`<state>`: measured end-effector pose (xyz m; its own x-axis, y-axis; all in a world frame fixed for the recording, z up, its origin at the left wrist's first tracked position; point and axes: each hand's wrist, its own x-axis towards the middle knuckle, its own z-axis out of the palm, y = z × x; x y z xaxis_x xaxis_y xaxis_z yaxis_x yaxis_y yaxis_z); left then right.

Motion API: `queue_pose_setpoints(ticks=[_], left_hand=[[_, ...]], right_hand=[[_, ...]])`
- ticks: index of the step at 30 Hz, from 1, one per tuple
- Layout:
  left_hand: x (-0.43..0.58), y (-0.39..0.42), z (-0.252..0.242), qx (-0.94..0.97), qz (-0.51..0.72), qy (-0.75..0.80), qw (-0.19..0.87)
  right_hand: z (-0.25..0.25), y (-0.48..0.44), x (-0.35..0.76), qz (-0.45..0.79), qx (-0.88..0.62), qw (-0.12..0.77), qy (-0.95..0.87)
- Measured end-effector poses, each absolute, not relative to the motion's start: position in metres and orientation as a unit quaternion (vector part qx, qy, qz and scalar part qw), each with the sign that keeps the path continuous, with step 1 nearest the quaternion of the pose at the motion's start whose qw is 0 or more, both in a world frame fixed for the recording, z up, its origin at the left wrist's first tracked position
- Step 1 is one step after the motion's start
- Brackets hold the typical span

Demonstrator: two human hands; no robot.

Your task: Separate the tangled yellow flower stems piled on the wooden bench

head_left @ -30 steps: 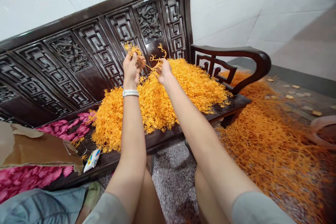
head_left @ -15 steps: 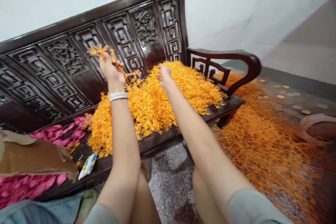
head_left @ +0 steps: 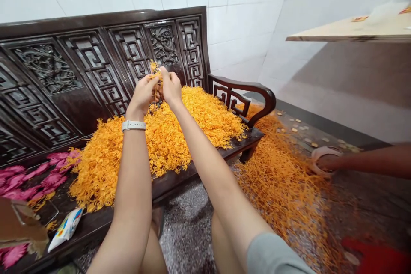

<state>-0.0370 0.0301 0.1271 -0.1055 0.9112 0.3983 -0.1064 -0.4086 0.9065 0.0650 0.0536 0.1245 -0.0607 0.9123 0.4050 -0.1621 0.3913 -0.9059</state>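
My left hand and my right hand are raised close together above a big heap of orange plastic flower pieces on a dark carved wooden bench. Both hands pinch one small orange flower sprig between their fingertips. A white watch band sits on my left wrist. My bare knees show at the bottom of the view.
Pink flower pieces and a small white packet lie at the bench's left end beside torn cardboard. Orange stems cover the floor on the right. Another person's arm reaches in from the right. A pale board juts out above.
My hands, apart half a second ago with the left raised to the side, have come together on one sprig. The view has turned right; another person's arm now shows.
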Motion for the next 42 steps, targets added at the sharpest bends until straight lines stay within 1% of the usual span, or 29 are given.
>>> queue_pose_setpoints(ticks=[2, 4, 9, 15, 20, 22, 28, 31, 33, 36, 39, 42], left_hand=[[-0.032, 0.030, 0.127, 0.563, 0.630, 0.376, 0.381], [-0.028, 0.029, 0.128, 0.580, 0.623, 0.373, 0.369], [-0.022, 0.029, 0.129, 0.605, 0.599, 0.378, 0.364], [-0.021, 0.028, 0.129, 0.597, 0.599, 0.376, 0.379], [-0.024, 0.029, 0.127, 0.600, 0.624, 0.386, 0.320], [-0.025, 0.031, 0.126, 0.593, 0.639, 0.376, 0.315], [-0.020, 0.034, 0.124, 0.567, 0.652, 0.358, 0.355], [-0.018, 0.032, 0.125, 0.570, 0.632, 0.344, 0.396], [-0.019, 0.029, 0.126, 0.571, 0.615, 0.318, 0.441], [-0.021, 0.025, 0.127, 0.554, 0.619, 0.269, 0.487], [-0.021, 0.025, 0.128, 0.537, 0.633, 0.254, 0.496], [-0.015, 0.028, 0.130, 0.530, 0.644, 0.254, 0.490]], right_hand=[[0.126, 0.048, 0.069, 0.394, -0.333, 0.635, -0.575], [0.128, 0.041, 0.073, 0.373, -0.340, 0.647, -0.571], [0.132, 0.033, 0.080, 0.374, -0.370, 0.639, -0.562], [0.128, 0.049, 0.085, 0.344, -0.382, 0.634, -0.577], [0.128, 0.054, 0.092, 0.365, -0.392, 0.622, -0.571], [0.130, 0.054, 0.094, 0.369, -0.390, 0.627, -0.565], [0.131, 0.051, 0.095, 0.359, -0.370, 0.624, -0.587], [0.129, 0.052, 0.094, 0.354, -0.357, 0.631, -0.591], [0.129, 0.053, 0.092, 0.378, -0.339, 0.629, -0.589], [0.131, 0.052, 0.089, 0.441, -0.299, 0.604, -0.593], [0.134, 0.050, 0.089, 0.470, -0.277, 0.592, -0.593], [0.138, 0.048, 0.091, 0.479, -0.256, 0.616, -0.570]])
